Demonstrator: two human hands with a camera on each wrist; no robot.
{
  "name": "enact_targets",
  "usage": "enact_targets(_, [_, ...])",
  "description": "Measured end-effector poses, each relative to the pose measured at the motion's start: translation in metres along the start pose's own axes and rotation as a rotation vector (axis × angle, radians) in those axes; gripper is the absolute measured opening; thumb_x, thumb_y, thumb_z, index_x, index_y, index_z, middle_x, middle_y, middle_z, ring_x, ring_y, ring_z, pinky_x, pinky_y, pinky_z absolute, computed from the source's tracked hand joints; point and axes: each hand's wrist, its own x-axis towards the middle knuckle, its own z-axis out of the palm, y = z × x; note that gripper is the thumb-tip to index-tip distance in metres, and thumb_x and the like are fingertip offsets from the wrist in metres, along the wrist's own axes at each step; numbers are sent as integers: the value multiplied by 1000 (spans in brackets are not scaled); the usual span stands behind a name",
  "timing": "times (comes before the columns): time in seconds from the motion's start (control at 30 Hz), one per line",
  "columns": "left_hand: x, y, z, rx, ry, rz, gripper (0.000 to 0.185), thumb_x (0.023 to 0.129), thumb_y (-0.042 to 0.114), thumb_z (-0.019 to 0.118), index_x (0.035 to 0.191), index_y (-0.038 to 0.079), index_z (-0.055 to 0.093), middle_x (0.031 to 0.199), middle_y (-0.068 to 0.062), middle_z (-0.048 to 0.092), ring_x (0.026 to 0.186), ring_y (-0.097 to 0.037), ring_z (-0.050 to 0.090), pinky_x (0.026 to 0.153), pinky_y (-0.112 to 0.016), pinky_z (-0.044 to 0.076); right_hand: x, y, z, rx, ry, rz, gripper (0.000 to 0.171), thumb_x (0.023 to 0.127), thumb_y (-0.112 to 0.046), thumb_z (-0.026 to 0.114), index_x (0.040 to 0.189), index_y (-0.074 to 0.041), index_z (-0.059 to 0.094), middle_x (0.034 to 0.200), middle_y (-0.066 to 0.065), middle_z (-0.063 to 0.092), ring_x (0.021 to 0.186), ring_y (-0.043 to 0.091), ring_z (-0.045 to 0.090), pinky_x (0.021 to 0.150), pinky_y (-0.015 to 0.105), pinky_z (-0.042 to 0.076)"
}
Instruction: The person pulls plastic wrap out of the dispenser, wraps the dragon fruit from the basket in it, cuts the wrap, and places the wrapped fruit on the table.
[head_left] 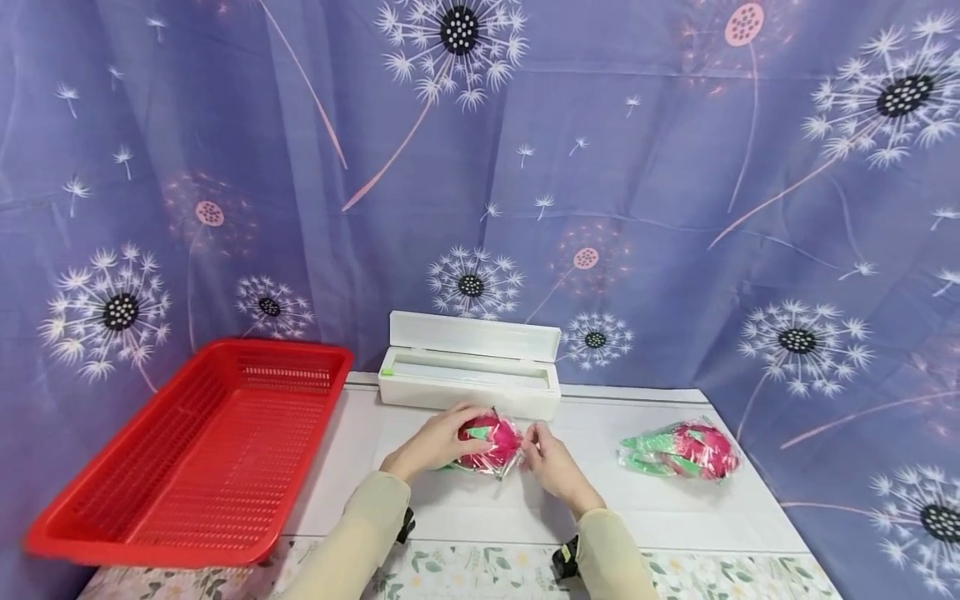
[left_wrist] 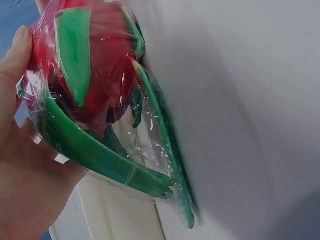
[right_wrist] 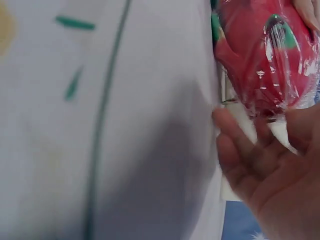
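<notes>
Table: basket, dispenser box, wrapped fruits.

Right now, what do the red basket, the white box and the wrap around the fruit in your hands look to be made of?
Red basket: likely moulded plastic, with a slotted mesh and a slight sheen. White box: smooth, matte, probably plastic too. Wrap on the dragon fruit: thin clear film, creased with bright glints. The fruit itself looks very glossy, possibly a plastic model; I can't be sure.
</notes>
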Motion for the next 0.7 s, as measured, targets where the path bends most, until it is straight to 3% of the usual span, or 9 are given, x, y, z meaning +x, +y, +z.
enact_targets(0.1, [-1,-1,1,-23,-2,-14,64,90,49,67,146,25,46,146,-1,43,123,-24,50,99,-47,42,1,1,1,55,20,87,7,99,-3,52,104,-4,48,92,10,57,70,22,61,57,29,51])
enact_targets(0.2, [-2,-1,6,-70,-11,-16,68,92,46,65,150,20,40,148,-5,40,128,-26,46,102,-49,39,0,-2,1,234,68,219,15,100,-5,51,113,2,53,106,18,59,85,29,63,71,38,55])
enact_targets(0.27, [-3,-2,9,-102,-15,-25,69,93,45,64,151,19,37,148,-6,39,129,-26,44,103,-50,38,0,-11,3,337,144,281,25,103,-9,48,119,9,54,116,27,57,97,38,63,80,46,54])
enact_targets(0.33, [-3,-3,10,-117,-10,-24,68,94,44,63,151,19,37,147,-6,39,129,-26,44,104,-50,37,3,-17,9,359,222,301,35,105,-16,44,127,9,54,126,30,55,111,43,58,92,53,47])
enact_targets(0.43, [-4,-5,9,-128,1,-8,67,94,41,64,151,16,38,146,-8,41,128,-28,46,103,-51,38,14,-23,24,341,315,324,45,107,-28,38,134,6,52,138,27,49,129,43,45,106,53,35])
enact_targets(0.53, [-3,-7,7,-129,-2,23,67,94,39,64,151,16,38,145,-9,41,126,-28,47,103,-50,38,29,-23,40,371,386,358,50,108,-33,33,135,4,53,142,23,47,135,40,38,112,51,26])
enact_targets(0.7, [-3,-8,7,-138,-16,60,66,94,38,64,151,16,38,144,-9,42,122,-26,50,101,-48,40,42,-25,57,458,477,472,56,107,-37,25,127,1,61,133,22,56,126,38,47,108,50,31])
